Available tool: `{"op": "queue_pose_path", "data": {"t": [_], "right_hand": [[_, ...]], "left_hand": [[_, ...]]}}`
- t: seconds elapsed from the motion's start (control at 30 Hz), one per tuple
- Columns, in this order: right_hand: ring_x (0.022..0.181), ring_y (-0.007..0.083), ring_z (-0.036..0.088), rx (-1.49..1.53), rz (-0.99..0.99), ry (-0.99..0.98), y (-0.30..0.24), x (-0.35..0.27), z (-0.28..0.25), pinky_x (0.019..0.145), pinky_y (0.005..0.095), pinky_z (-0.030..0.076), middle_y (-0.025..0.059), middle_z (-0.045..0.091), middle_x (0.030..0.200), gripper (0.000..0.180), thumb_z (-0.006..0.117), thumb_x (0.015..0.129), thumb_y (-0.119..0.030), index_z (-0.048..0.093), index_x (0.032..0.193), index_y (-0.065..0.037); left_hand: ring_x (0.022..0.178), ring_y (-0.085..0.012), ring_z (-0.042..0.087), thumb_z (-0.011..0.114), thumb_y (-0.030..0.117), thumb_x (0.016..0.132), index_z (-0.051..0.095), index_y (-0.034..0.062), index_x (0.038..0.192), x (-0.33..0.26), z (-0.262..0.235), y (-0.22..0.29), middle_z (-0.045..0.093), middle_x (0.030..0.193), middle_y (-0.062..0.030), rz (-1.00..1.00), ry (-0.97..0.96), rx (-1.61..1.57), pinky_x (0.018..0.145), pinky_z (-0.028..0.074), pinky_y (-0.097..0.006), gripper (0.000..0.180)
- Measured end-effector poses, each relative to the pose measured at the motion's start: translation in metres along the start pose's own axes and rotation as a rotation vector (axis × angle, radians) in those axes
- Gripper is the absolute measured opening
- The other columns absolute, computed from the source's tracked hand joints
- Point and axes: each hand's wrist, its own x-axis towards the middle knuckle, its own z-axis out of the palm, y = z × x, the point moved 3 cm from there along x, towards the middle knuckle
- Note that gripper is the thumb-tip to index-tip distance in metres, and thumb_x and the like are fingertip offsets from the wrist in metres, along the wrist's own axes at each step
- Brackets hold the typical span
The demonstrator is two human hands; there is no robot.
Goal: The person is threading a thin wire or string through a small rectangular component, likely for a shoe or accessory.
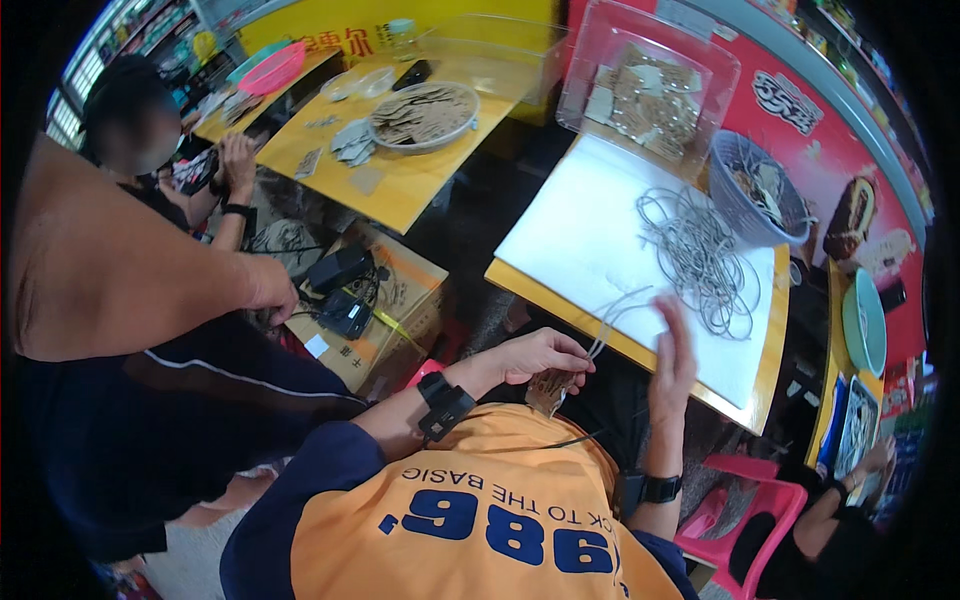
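In front of my chest my left hand (548, 358) is closed on a small bundle of flat brown pieces (546, 393). Thin grey cord (612, 318) comes up from the same fingers, and its loose ends reach over the table edge. I cannot make out whether the cord passes through the pieces. My right hand (675, 350) is raised a short way to the right, fingers stretched and a little blurred, with nothing seen in it. Beyond it a tangled heap of grey cord (700, 255) lies on a white sheet (575, 220).
The sheet covers a yellow-edged table (745, 418) with a clear bin (728, 75) of brown pieces and a grey basket (745, 215). Another yellow table (405, 200) holds a bowl (470, 128) of brown pieces. Beside a carton (425, 275) at left stands a person; others sit nearby.
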Motion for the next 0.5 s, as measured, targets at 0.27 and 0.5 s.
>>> {"op": "queue_pose_path", "data": {"t": [0.27,0.5], "right_hand": [[0.079,0.0273,0.06,-0.347,0.158,-0.598,-0.013,0.003,0.024,0.075,0.0351,0.047,0.0112,0.062,0.088,0.016,0.063,0.088,-0.014,0.067,0.098,-0.002],[0.07,0.0182,0.057,-0.219,0.171,-0.274,0.007,0.011,-0.005,0.063,0.0273,0.044,0.0083,0.061,0.08,0.013,0.071,0.081,-0.008,0.068,0.09,0.0]], "left_hand": [[0.069,-0.018,0.068,0.062,0.009,0.09,0.063,-0.0041,0.103,-0.006,-0.014,0.01,0.068,0.082,-0.0105,-0.066,-0.036,-0.011,0.065,0.057,-0.027,0.018],[0.071,-0.0212,0.07,0.065,0.006,0.086,0.062,0.0004,0.093,-0.002,-0.019,0.007,0.068,0.084,-0.0143,-0.171,-0.089,-0.219,0.063,0.058,-0.029,0.01]]}}
